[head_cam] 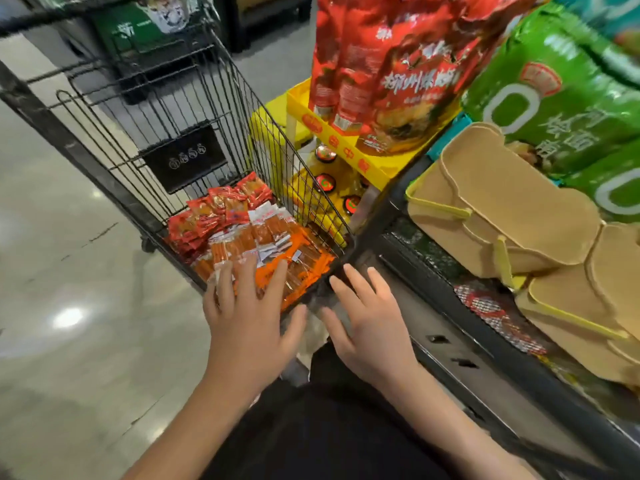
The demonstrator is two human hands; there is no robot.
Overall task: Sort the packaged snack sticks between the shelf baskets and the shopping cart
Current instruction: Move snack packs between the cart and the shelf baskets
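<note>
Lying heaped in the bottom of the black wire shopping cart [145, 109] are the packaged snack sticks [249, 233]: red wrappers at the far side, clear packs of orange sticks with white labels nearer. The left hand [247, 320] is hovering over them, fingers spread and straight, gripping nothing. The right hand [372, 329] is reaching flat toward the cart's near corner, likewise holding nothing.
</note>
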